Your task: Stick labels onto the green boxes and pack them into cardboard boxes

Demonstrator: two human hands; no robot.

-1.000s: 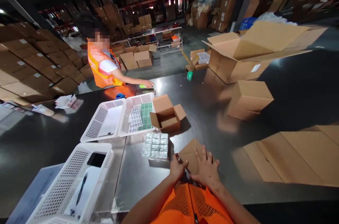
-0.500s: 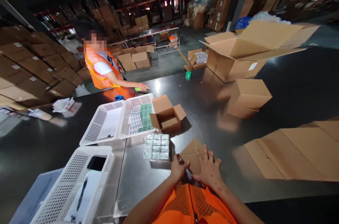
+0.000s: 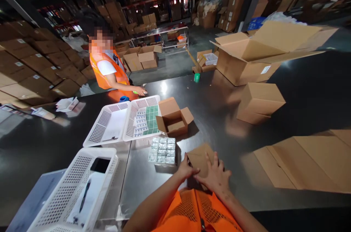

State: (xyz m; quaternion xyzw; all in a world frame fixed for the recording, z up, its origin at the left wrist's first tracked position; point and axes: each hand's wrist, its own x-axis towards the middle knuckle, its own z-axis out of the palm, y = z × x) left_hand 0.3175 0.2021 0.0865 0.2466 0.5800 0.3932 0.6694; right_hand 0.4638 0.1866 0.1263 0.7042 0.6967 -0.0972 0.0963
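Note:
Close to my body, a small brown cardboard box (image 3: 200, 153) rests on the metal table. At its left edge is my left hand (image 3: 186, 169), closed around the side with the thumb over the top. My right hand (image 3: 216, 174) lies on the box's top and right side with its fingers spread. The underside of the box is hidden by my hands and vest. Just left of the box stands a block of silvery wrapped small packs (image 3: 162, 151), stacked in neat rows. Beyond that block sits an open small carton (image 3: 174, 124) with its flaps up.
White perforated baskets (image 3: 131, 137) hold printed sheets; a nearer basket (image 3: 113, 151) holds a dark phone (image 3: 100, 165) and a pen (image 3: 85, 195). Cardboard boxes (image 3: 260, 102) and flattened cardboard (image 3: 307, 162) lie to the right. A co-worker in an orange vest (image 3: 105, 67) stands across the table.
My fingers have shifted slightly on the small box, and the right thumb has moved a little left. The co-worker's hand has moved slightly left. The view has shifted a little.

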